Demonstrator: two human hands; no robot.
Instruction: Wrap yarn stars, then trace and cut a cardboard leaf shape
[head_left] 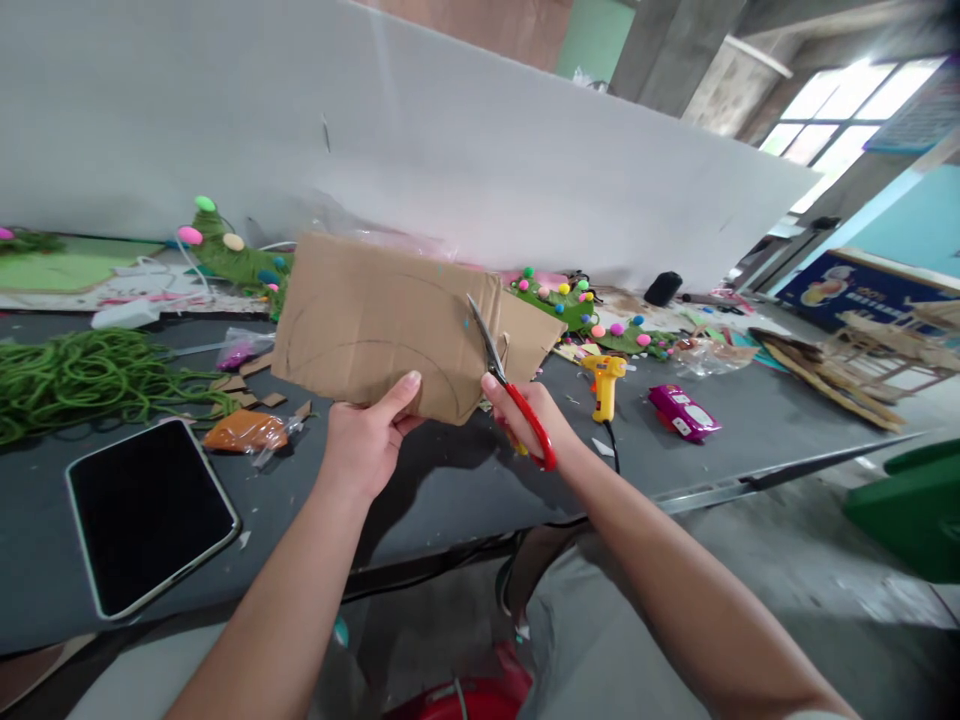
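My left hand (371, 440) grips the lower edge of a brown cardboard piece (382, 320), thumb on its front face. Dark curved lines are drawn across the cardboard, which is held up above the grey table (442, 500). In my right hand (536, 420) is a pair of scissors (491, 350) with red handles. The blades point up and to the left at the cardboard's right side, where a folded or partly cut strip shows. Whether the blades are closed on the cardboard I cannot tell.
A tablet (154, 515) lies at the left, near green yarn (90, 380) and an orange packet (247, 430). On the right are a yellow glue gun (604, 385) and a purple packet (682, 412). Green pieces with coloured pompoms (559, 300) lie behind, before a white panel (487, 160).
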